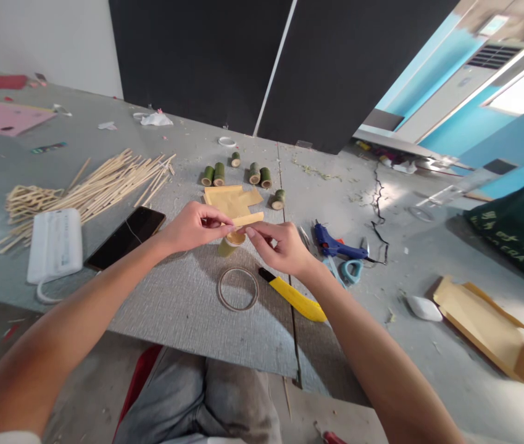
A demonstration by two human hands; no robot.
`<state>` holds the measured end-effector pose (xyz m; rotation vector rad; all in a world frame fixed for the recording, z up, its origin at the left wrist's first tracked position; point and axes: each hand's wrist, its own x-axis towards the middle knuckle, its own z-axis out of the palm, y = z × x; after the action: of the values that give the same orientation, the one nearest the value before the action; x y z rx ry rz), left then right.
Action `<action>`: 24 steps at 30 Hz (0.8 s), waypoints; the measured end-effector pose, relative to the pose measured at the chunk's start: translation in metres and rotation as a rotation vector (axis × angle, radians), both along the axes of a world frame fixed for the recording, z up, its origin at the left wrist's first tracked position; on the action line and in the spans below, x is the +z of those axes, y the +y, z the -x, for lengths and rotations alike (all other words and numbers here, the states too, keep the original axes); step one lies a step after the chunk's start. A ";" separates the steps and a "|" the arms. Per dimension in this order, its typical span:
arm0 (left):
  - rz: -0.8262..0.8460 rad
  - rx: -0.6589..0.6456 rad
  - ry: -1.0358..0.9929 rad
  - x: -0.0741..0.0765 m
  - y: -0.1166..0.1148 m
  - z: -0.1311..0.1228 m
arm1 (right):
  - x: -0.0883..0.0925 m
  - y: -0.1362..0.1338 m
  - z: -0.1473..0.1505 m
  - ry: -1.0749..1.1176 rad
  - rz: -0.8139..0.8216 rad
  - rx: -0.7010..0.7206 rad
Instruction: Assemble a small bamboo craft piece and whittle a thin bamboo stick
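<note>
Both hands meet over the middle of the grey table [182, 302]. My left hand [192, 226] pinches one end of a tan paper strip [249, 219]. My right hand [280, 246] pinches the strip's other end, fingers closed. Just under the strip stands a short bamboo tube [230, 244] with its open end up; whether the strip touches it I cannot tell. A tan sheet of paper [230, 198] lies right behind the hands. A thin tape ring [238, 288] lies flat in front of them, with a yellow utility knife [295, 296] beside it.
Several cut bamboo pieces [238, 174] lie behind the paper. A pile of bamboo sticks [90, 185], a white power strip [55, 243] and a black phone [126, 237] lie at left. A blue glue gun [336, 245], scissors [347, 269] and folded cardboard [484, 327] lie at right.
</note>
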<state>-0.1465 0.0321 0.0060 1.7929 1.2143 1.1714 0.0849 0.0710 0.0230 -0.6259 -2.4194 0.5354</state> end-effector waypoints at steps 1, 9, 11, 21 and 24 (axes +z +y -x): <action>-0.003 0.000 0.001 0.000 0.000 0.000 | 0.000 0.000 0.000 0.000 0.002 -0.005; -0.013 -0.012 0.005 -0.001 -0.001 -0.001 | -0.001 0.000 0.001 0.000 0.031 0.004; -0.006 -0.010 0.004 0.000 -0.001 -0.001 | -0.001 0.000 0.000 0.010 0.016 -0.004; -0.020 -0.006 0.024 0.000 -0.002 -0.001 | -0.004 0.000 -0.002 -0.029 -0.083 -0.004; -0.014 -0.007 0.023 0.001 -0.002 -0.002 | -0.005 0.000 -0.002 -0.041 -0.173 -0.010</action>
<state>-0.1447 0.0302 0.0067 1.8242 1.2145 1.1614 0.0870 0.0711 0.0176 -0.5798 -2.4667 0.3076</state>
